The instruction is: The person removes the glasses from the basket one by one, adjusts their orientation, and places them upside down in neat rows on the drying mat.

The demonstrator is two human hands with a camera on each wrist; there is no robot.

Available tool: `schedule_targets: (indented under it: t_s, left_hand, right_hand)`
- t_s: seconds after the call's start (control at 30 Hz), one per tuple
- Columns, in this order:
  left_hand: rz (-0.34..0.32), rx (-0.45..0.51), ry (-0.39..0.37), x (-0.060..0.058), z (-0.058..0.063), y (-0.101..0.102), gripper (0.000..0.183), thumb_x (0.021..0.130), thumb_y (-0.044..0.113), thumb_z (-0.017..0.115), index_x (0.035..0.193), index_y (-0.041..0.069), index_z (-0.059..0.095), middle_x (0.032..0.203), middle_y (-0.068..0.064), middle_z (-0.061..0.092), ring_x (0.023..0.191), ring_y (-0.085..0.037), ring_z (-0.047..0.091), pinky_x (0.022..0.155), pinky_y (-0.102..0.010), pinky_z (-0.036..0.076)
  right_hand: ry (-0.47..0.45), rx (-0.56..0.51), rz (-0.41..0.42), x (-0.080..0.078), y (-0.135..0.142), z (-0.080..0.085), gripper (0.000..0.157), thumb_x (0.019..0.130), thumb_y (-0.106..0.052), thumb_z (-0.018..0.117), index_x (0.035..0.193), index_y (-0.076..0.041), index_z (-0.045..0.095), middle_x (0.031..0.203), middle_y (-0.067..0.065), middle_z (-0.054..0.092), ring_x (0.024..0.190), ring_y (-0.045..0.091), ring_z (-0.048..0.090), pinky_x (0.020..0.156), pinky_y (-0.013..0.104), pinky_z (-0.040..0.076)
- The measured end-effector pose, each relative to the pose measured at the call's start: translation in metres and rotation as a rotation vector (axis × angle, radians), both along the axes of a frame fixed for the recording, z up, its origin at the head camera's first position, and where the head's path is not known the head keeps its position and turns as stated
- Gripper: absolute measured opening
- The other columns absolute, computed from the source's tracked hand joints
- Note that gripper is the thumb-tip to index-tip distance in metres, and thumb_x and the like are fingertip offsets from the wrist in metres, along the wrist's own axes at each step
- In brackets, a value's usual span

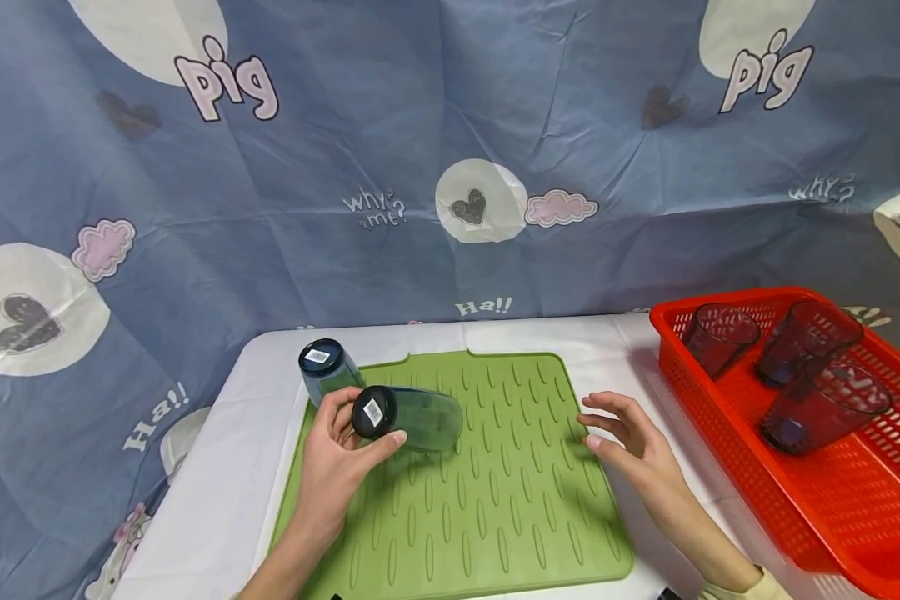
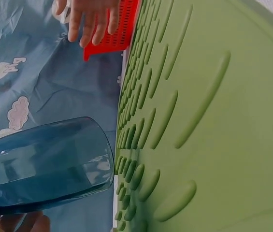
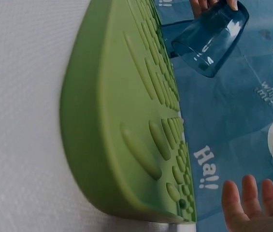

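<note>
A blue-tinted drinking glass (image 1: 423,418) is in my left hand (image 1: 337,454), whose thumb and fingers grip it near its dark base. It is tilted on its side over the green drying mat (image 1: 495,500), its mouth toward the right. In the left wrist view the glass (image 2: 54,164) shows clear and hollow. A second glass (image 1: 330,371) stands upside down at the mat's far left corner, just behind my left hand. My right hand (image 1: 633,450) hovers over the mat's right edge with fingers loosely bent and nothing in them.
On the right a red plastic basket (image 1: 750,492) holds several glasses (image 1: 825,404), leaning in its far part. A white cloth (image 1: 195,500) covers the table under the mat. Behind the table hangs a printed blue curtain (image 1: 345,125).
</note>
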State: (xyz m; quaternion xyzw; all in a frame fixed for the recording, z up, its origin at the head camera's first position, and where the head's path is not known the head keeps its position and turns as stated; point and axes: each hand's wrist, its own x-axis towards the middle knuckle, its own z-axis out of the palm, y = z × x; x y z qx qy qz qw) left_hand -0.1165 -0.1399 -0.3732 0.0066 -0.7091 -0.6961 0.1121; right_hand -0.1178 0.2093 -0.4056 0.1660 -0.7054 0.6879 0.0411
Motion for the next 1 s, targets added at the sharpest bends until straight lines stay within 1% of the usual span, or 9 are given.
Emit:
schedule_targets:
  t_s: [0.17,0.4,0.63,0.8,1.0]
  left_hand:
    - [-0.007,-0.033,0.032,-0.001,0.000,0.000,0.065,0.071,-0.007,0.083,0.125,0.003,0.050,0.116,-0.012,0.063,0.107,-0.018,0.063,0.094,-0.024,0.049]
    - [-0.031,-0.075,0.054,-0.005,0.002,0.001,0.067,0.071,-0.007,0.083,0.127,0.005,0.049,0.118,-0.010,0.063,0.109,-0.019,0.062,0.095,-0.024,0.049]
    - [-0.044,-0.116,0.048,-0.014,0.007,0.001,0.067,0.073,-0.001,0.084,0.129,0.006,0.048,0.120,-0.009,0.063,0.111,-0.018,0.062,0.096,-0.023,0.048]
    - [-0.046,-0.128,0.047,-0.020,0.009,0.000,0.065,0.075,0.004,0.085,0.128,0.006,0.048,0.121,-0.009,0.063,0.113,-0.016,0.061,0.098,-0.024,0.047]
    - [-0.055,-0.134,0.033,-0.027,0.008,0.000,0.070,0.076,0.008,0.085,0.132,0.011,0.044,0.124,-0.003,0.062,0.114,-0.015,0.060,0.099,-0.025,0.046]
  right_hand:
    - [0.013,-0.007,-0.001,0.000,0.000,0.002,0.042,0.096,0.003,0.057,0.135,0.006,0.042,0.136,0.013,0.048,0.121,0.025,0.054,0.090,0.028,0.052]
    - [0.019,-0.009,0.004,0.000,0.000,0.002,0.042,0.095,0.003,0.058,0.134,0.005,0.043,0.135,0.012,0.048,0.121,0.026,0.054,0.089,0.029,0.053]
    - [0.009,-0.005,0.009,0.000,0.000,0.000,0.043,0.095,0.003,0.058,0.135,0.005,0.042,0.137,0.014,0.045,0.122,0.027,0.054,0.088,0.030,0.053]
    - [0.016,-0.006,-0.008,0.000,0.000,0.002,0.042,0.095,0.004,0.057,0.134,0.005,0.043,0.136,0.013,0.047,0.120,0.025,0.055,0.088,0.029,0.053]
    - [0.016,-0.010,-0.005,0.001,0.000,0.002,0.042,0.095,0.004,0.057,0.134,0.006,0.043,0.136,0.013,0.047,0.120,0.025,0.056,0.088,0.029,0.053]
